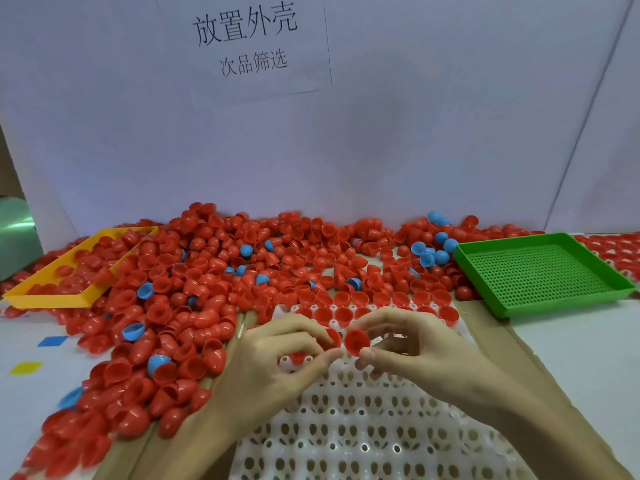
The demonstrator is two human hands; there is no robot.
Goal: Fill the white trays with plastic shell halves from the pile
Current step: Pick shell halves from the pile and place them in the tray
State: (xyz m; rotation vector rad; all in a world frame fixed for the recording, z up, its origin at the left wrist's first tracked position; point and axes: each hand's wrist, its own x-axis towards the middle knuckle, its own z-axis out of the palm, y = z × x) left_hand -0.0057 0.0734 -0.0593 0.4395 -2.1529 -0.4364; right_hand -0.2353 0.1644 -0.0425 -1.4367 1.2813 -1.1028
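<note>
A big pile of red shell halves [207,282], with a few blue ones mixed in, covers the table's left and back. A white tray [363,427] with round holes lies in front of me; red halves sit in its far rows [360,299]. My right hand [415,348] pinches a red shell half [356,341] between thumb and fingers above the tray. My left hand [277,358] holds another red half [333,336] at its fingertips, and more red shows inside its curled fingers. The two halves nearly touch.
A yellow tray [52,299] half buried in red shells lies at the left. An empty green perforated tray [540,271] sits at the right. A white board with printed characters [246,39] stands behind the pile. Blue and yellow stickers [52,341] mark the table at the left.
</note>
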